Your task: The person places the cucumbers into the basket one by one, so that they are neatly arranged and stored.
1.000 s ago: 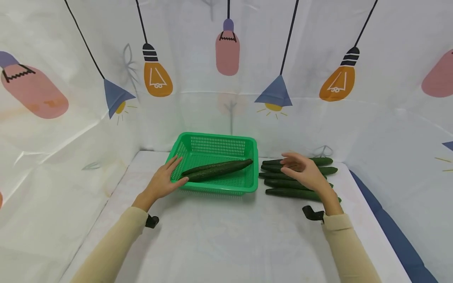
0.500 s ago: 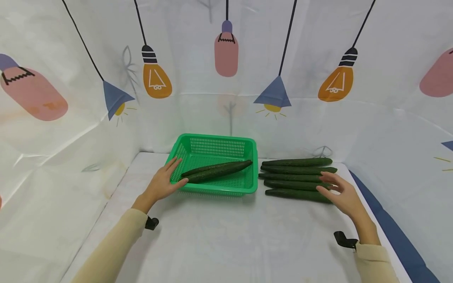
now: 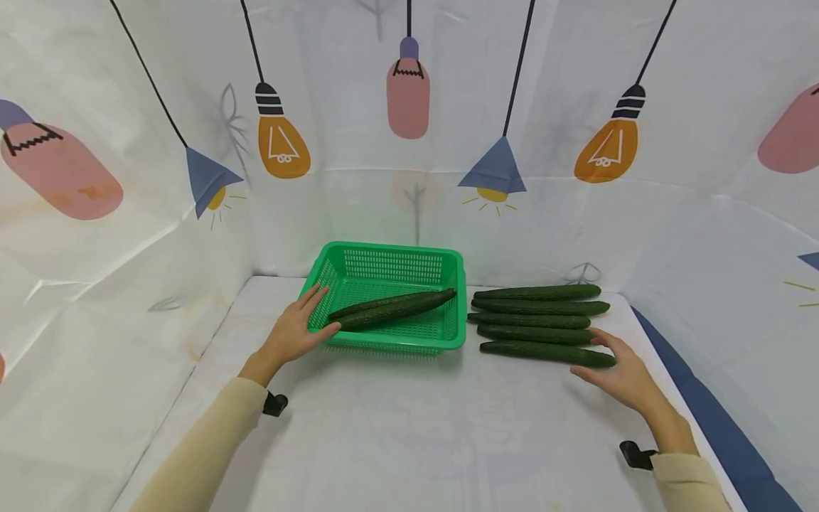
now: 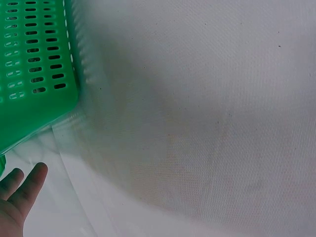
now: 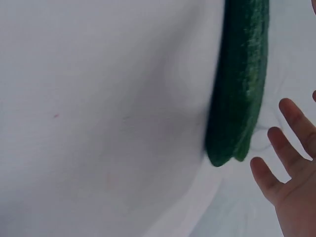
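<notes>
A green plastic basket (image 3: pixel 399 343) stands at the back of the table, with two cucumbers (image 3: pixel 397 309) lying slantwise inside. My left hand (image 3: pixel 293 331) rests at its left front corner, fingers spread over the rim. To the right of the basket, several cucumbers (image 3: pixel 534 306) lie side by side in a row. At the right end of the front cucumber (image 3: pixel 544 351) is my right hand (image 3: pixel 623 373), thumb on the near side and fingers on the far side. In the right wrist view its fingers (image 5: pixel 289 148) are spread apart beside the cucumber's end.
White cloth covers the table (image 3: pixel 409 427). Behind and at the sides hangs a white curtain (image 3: pixel 358 206) printed with lamps. A blue strip (image 3: pixel 710 412) runs along the table's right edge. Each wrist carries a small black camera (image 3: pixel 275 404).
My right hand has moved from above the row of cucumbers to the right and down to the front cucumber's right end. The left hand and basket have stayed put.
</notes>
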`<state>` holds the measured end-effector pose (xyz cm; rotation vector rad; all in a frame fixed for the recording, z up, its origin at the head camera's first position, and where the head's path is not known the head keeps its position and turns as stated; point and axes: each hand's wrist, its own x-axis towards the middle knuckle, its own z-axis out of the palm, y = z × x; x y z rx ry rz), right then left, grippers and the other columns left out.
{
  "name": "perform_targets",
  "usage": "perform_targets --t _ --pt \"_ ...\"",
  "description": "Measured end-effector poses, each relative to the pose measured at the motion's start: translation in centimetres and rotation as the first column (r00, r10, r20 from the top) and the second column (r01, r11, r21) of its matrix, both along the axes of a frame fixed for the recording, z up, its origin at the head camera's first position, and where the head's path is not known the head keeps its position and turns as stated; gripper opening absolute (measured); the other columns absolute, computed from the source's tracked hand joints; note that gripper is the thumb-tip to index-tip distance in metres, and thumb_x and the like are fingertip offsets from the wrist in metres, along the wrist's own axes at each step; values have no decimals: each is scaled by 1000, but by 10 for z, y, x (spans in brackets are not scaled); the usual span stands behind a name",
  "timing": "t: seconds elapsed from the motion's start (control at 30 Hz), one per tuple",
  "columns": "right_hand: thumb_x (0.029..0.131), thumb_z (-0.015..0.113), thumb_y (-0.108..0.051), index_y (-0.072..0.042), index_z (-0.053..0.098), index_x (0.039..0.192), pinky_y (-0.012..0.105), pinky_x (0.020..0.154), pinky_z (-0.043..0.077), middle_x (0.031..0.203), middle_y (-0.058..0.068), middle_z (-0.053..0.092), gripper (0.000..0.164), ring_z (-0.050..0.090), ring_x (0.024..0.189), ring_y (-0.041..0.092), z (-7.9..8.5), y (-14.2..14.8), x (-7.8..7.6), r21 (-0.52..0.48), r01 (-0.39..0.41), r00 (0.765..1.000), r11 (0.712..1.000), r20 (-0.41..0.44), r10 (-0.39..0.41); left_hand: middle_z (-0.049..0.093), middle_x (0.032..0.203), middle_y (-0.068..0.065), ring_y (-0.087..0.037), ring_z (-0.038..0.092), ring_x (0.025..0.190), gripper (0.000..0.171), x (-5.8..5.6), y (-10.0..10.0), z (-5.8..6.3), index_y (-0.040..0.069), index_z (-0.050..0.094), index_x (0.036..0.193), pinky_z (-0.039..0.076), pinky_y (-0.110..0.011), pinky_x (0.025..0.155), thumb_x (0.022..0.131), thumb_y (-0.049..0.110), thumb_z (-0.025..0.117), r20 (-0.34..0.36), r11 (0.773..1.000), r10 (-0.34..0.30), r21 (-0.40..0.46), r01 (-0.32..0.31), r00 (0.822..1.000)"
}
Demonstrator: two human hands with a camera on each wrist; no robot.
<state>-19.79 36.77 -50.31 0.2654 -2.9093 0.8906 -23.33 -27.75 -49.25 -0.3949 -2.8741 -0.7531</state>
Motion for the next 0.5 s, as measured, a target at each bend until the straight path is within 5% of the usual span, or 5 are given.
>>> perform_targets --t 0.5 --pt "88 78 -52 13 32 153 73 97 40 141 40 47 103 45 126 58 -22 29 -10 86 27 994 996 105 -36 24 171 -15 -52 38 145 88 -1 0 -1 25 23 166 32 -74 110 95 57 64 3 1000 3 6 -3 1000"
